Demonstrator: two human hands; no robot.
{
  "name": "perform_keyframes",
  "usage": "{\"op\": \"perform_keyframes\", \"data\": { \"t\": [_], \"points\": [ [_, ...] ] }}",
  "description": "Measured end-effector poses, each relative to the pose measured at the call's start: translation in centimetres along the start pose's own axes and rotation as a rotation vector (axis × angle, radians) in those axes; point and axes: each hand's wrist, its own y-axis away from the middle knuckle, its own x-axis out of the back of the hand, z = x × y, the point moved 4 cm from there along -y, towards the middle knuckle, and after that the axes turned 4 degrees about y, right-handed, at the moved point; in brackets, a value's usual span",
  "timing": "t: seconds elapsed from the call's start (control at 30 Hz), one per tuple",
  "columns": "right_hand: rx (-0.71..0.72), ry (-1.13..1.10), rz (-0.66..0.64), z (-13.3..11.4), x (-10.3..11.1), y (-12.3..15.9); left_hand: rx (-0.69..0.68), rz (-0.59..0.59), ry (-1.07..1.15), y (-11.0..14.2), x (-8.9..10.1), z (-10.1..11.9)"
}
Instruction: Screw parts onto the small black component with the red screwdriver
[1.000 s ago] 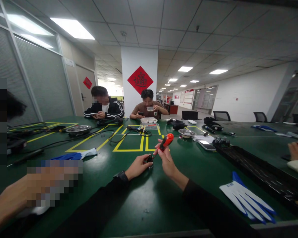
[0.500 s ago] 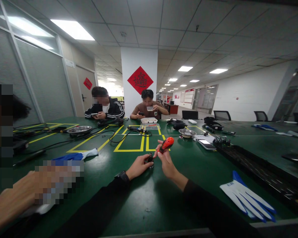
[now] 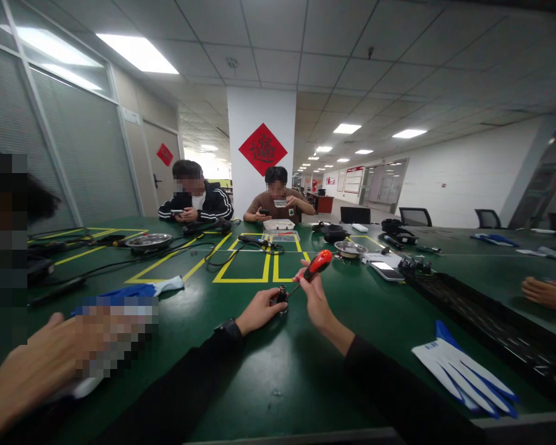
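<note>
My left hand (image 3: pixel 260 311) is closed around a small black cylindrical part (image 3: pixel 282 299) that stands upright on the green table (image 3: pixel 241 383). A bright metal end shows at its top. Between the fingers of my right hand (image 3: pixel 315 303) is a screwdriver with a red and black handle (image 3: pixel 318 264), the handle tilted up to the right. Its thin shaft points down and left at the side of the black part. Whether the tip touches the part or sits in a screw is too small to tell.
White-and-blue gloves (image 3: pixel 461 371) lie at right beside a long black tray (image 3: pixel 486 327). Metal bowls (image 3: pixel 349 248), a phone (image 3: pixel 385 271) and cables (image 3: pixel 208 259) lie farther back. A co-worker's hand (image 3: pixel 32 358) is close on my left; another hand (image 3: pixel 547 292) is at far right. Two people sit opposite.
My right hand has shifted slightly right with the screwdriver, and more of its shaft shows beside the black part. At far right, another person's hands have come further into view.
</note>
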Motion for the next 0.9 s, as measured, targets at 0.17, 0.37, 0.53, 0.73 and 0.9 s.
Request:
{"op": "perform_keyframes", "data": {
  "t": [0.17, 0.37, 0.53, 0.73, 0.9],
  "points": [
    [0.002, 0.009, -0.035, -1.3, -0.2, -0.1, 0.001, -0.007, -0.011, 0.0, 0.0, 0.4],
    [-0.082, -0.173, -0.067, -0.3, -1.0, 0.1, -0.020, -0.019, -0.037, 0.1, 0.1, 0.8],
    [-0.020, -0.004, -0.016, -0.8, -0.4, 0.3, -0.008, -0.021, -0.025, 0.1, 0.1, 0.7],
    [0.056, 0.296, -0.149, -1.6, -0.3, 0.5, -0.005, -0.020, -0.002, 0.1, 0.0, 0.5],
    [0.046, 0.287, -0.116, -1.0, -0.6, 1.0, -0.008, -0.040, 0.004, 0.1, -0.1, 0.4]
  ]
}}
